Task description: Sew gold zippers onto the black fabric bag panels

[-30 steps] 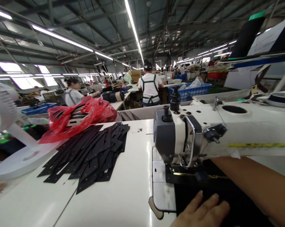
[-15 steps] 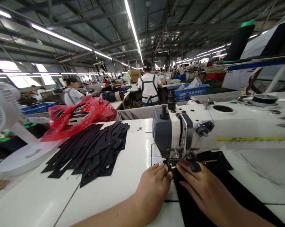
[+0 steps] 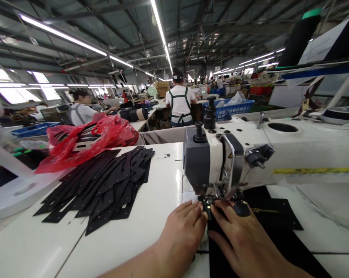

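A black fabric strip with gold zipper teeth [image 3: 209, 207] lies under the needle area of a white and grey sewing machine [image 3: 195, 162]. My left hand [image 3: 181, 233] rests at the strip's left edge, fingers stretched forward and close together, fingertips pressing down by the presser foot. On the right side of the zipper, my right hand [image 3: 243, 235] lies flat over the fabric with its fingers spread. Black fabric [image 3: 295, 251] extends beneath and beyond this hand. Further right, a black panel with a gold zipper [image 3: 278, 212] lies on the table. The presser foot partly hides the stitching spot.
Many black cut strips [image 3: 105, 185] are heaped on the white table [image 3: 145, 231] at left. Behind them lies a red plastic bag [image 3: 116, 131]; a white fan [image 3: 6, 185] stands far left. A blue basket [image 3: 233, 110] and co-workers [image 3: 178, 100] are beyond the table.
Less of the gold zipper teeth shows between my hands; the strip has gone further under the presser foot. The zippered panel at right has shifted outward. The camera view has moved slightly.
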Tool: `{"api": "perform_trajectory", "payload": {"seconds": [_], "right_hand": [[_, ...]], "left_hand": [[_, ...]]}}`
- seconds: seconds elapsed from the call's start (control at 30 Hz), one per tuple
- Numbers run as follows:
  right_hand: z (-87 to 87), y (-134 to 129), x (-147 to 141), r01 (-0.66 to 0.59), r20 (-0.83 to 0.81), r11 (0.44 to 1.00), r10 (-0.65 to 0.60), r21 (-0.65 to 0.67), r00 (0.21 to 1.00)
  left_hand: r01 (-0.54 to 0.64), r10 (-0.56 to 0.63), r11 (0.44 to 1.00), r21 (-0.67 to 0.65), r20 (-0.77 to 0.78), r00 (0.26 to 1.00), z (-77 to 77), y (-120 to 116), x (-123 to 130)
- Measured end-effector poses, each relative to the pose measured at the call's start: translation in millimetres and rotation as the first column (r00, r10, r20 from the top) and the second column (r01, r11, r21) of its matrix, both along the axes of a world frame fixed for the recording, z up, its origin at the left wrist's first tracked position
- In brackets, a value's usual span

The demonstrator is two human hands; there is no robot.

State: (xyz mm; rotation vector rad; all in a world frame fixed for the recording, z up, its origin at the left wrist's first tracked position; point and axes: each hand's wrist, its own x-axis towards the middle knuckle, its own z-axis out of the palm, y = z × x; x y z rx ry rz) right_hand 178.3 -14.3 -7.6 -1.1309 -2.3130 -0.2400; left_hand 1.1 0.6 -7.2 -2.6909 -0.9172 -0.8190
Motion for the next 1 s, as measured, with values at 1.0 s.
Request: {"api": "perform_trajectory", "payload": {"seconds": [1.0], "right_hand": [[-4.0,13.3,14.8,-0.085,-0.054,0.992,0.08,-0.096,0.995]], "left_hand": [[-0.053,0.027,0.986,0.16,0.158,0.987,-11.4,11.4,13.8]]}}
